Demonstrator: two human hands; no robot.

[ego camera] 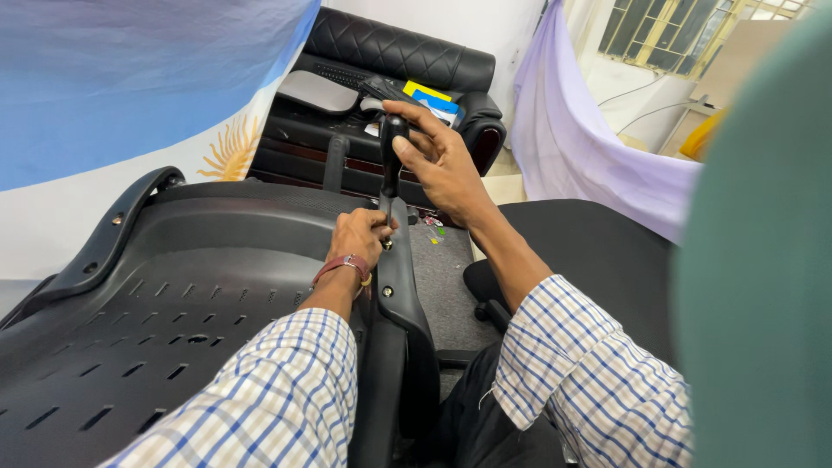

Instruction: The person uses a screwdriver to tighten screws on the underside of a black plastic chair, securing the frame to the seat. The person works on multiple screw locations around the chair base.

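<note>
1 screwdriver (pixel 392 156) | right hand (pixel 442 160) grips | left hand (pixel 360 236) steadies (tip) | 1 chair shell (pixel 173 286)

- We see open floor (pixel 446 286) right of the chair shell (pixel 173 295).
- Black sofa (pixel 390 61) blocks beyond the shell.
- Second seat (pixel 598 260) crowds further right.

Chair back (pixel 156 303) at left, screwdriver (pixel 392 156) upright over its armrest (pixel 400 286), sofa (pixel 390 61) behind.
</note>
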